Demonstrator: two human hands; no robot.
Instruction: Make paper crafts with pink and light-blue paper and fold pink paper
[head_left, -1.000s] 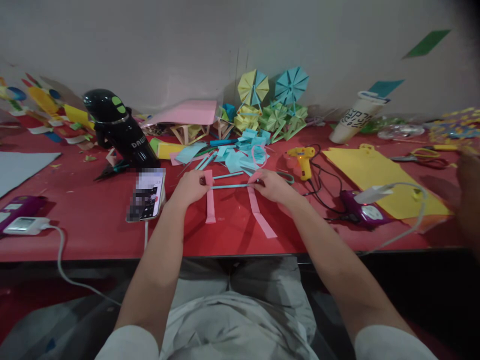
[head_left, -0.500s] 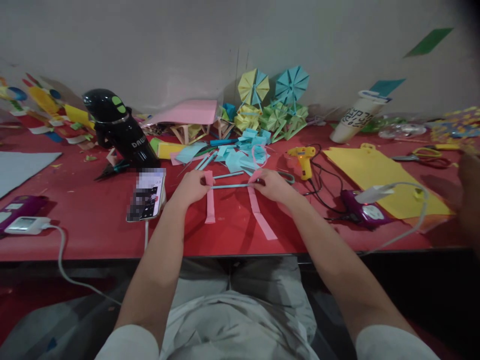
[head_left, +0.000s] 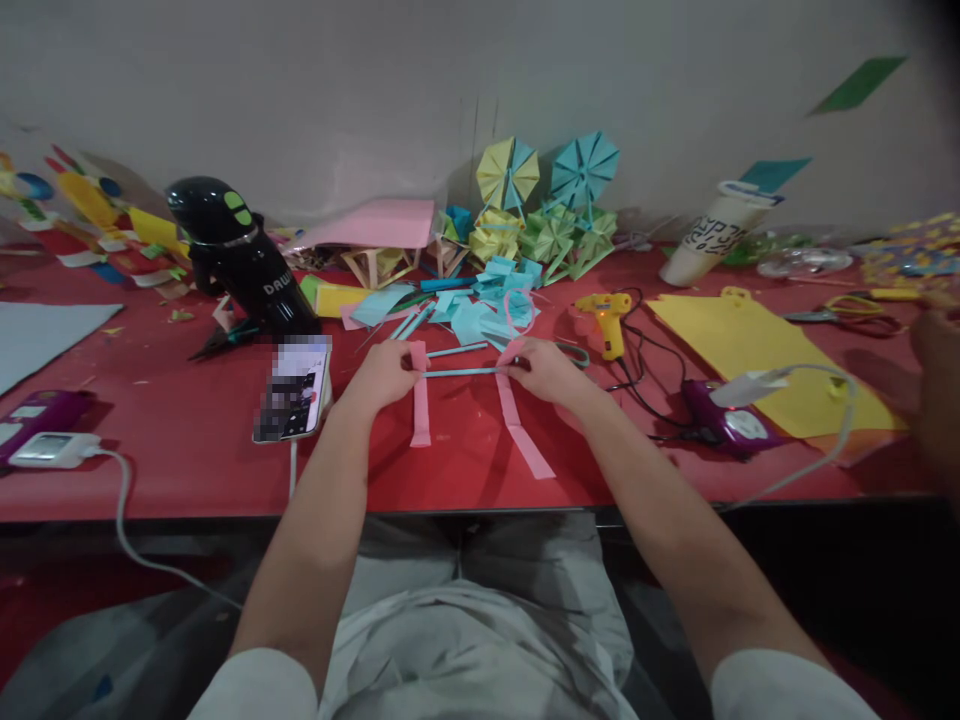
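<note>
My left hand (head_left: pixel 390 375) pinches a pink paper strip (head_left: pixel 421 418) together with one end of a thin light-blue paper stick (head_left: pixel 461 372). At the stick's other end, my right hand (head_left: pixel 541 368) pinches a second pink paper strip (head_left: pixel 525 440). Both strips hang down toward the table's front, the right one bent outward. Another blue stick (head_left: pixel 457 350) lies just behind, roughly parallel. My fingertips partly hide where stick and strips meet. Farther back is a heap of light-blue paper pieces (head_left: pixel 480 318) with a pink paper loop (head_left: pixel 517 312).
A yellow glue gun (head_left: pixel 609 318) with a black cord lies right of my hands. Left are a phone (head_left: pixel 296 395) and a black bottle (head_left: pixel 247 255). Yellow sheets (head_left: pixel 757 360), a purple power strip (head_left: pixel 731 418), scissors (head_left: pixel 840 312) and a cup (head_left: pixel 712 235) are right. Another person's hand (head_left: pixel 937 370) is at the right edge.
My hands, the stick and the pink strips stay almost still. At the right edge, the other person's blurred hand has shifted slightly.
</note>
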